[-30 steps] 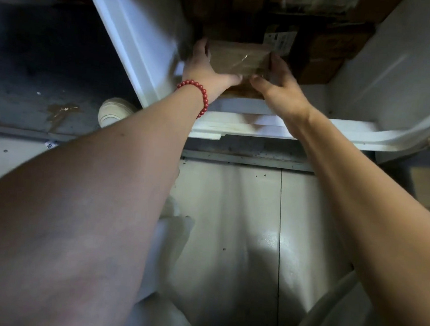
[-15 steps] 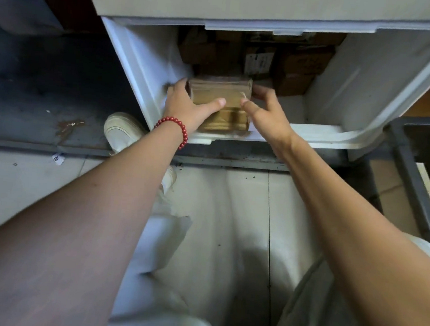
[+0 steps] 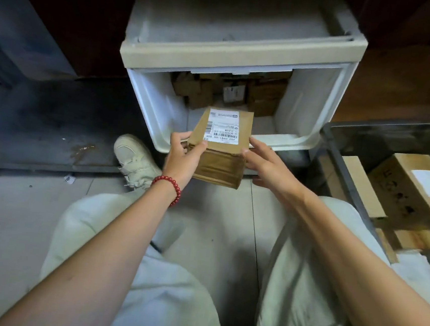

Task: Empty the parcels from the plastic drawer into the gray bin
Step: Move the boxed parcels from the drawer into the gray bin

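Both hands hold one brown cardboard parcel (image 3: 219,160), white shipping label on its top face.
- Left hand (image 3: 183,154): clasps the parcel's left side, thumb on the top face by the label's corner. A red bead bracelet (image 3: 169,188) is on the wrist.
- Right hand (image 3: 266,165): clasps the right side, thumb against the top edge.
- The parcel is in the air over the front lip of the white plastic drawer (image 3: 156,110), which is pulled out.
- More brown parcels (image 3: 202,92) lie at the drawer's back.
- Gray bin (image 3: 344,170) stands just right of the drawer, with cardboard boxes (image 3: 403,189) inside.
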A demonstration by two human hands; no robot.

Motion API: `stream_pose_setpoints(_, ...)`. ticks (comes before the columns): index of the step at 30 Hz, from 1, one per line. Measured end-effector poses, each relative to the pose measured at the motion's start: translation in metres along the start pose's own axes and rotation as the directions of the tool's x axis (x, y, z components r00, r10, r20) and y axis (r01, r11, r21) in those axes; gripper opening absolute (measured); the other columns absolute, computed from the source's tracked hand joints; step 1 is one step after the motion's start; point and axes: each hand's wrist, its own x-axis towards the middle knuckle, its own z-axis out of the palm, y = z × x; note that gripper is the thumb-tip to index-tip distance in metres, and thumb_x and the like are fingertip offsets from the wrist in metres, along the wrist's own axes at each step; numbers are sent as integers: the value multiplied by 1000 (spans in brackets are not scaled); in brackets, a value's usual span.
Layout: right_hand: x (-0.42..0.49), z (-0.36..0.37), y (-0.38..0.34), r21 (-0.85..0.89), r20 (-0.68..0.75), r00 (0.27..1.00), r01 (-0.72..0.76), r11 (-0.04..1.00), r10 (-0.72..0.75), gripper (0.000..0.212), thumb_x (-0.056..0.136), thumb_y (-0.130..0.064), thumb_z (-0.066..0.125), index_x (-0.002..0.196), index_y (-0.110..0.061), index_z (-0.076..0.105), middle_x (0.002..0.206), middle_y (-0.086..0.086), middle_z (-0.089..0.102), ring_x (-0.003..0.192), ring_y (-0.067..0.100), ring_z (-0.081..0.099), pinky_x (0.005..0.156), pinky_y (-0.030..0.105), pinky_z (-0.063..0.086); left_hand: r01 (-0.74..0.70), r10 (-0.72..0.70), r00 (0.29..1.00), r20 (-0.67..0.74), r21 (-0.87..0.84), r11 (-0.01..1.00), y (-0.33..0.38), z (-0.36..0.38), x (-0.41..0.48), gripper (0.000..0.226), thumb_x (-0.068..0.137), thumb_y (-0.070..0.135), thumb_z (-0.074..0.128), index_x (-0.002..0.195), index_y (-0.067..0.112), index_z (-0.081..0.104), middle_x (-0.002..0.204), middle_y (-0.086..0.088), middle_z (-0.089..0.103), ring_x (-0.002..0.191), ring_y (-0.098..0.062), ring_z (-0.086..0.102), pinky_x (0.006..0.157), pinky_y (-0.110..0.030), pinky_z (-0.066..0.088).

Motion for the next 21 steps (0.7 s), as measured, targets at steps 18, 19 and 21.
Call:
stream_pose_setpoints(18, -50, -24, 6, 248, -306, 952, 64, 967, 16, 54, 95, -49, 50, 143, -38, 28, 151, -4, 32, 134, 22, 39, 106, 48, 40, 10, 21, 998, 65, -443, 896, -5, -34, -74, 22, 94, 19, 49, 106, 35, 59, 102, 4, 62, 86, -11, 55, 68, -31, 45)
stream_pose_setpoints(19, -48, -24, 7, 255, -285, 958, 43, 966, 32, 45, 96, -50, 48, 137, -37, 36, 147, -2, 38, 131, 23, 43, 99, 45, 45, -4, 29, 998, 47, -450, 893, -7, -36, -73, 22, 94, 19, 51, 106, 37, 56, 101, 5, 63, 85, -11, 55, 68, -31, 44)
stream_pose_setpoints(21, -44, -20, 10, 264, -247, 968, 14, 965, 53, 31, 96, -50, 47, 123, -34, 45, 136, 3, 49, 124, 24, 51, 85, 37, 51, -41, 52, 999, 11, -449, 893, -10, -38, -73, 21, 95, 19, 53, 102, 39, 50, 103, 5, 65, 89, -12, 56, 68, -33, 45)
